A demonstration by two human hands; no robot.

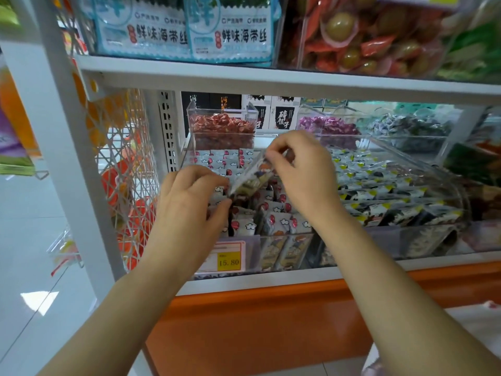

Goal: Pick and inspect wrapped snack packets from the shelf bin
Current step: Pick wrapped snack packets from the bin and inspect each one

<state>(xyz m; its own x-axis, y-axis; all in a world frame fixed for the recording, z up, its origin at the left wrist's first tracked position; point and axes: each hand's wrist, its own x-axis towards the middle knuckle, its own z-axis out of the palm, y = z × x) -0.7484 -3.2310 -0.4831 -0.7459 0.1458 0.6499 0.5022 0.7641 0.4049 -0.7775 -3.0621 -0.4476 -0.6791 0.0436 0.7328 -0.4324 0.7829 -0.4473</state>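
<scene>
I get bright, even light, probably from overhead, with a white glare patch on the floor [40,301]. The shelf upright [54,131] bows at the edge; far corners smear soft.

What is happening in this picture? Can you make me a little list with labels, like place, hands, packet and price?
place: shop shelf with clear snack bins
left hand: pinches the packet's lower end
right hand: pinches the packet's upper end
packet: see-through wrapper, held tilted above the bin
bin: clear, full of small packets with red dots and clouds
neighbour bin: black, white and yellow packets
price tag: yellow, reads 15.80
</scene>
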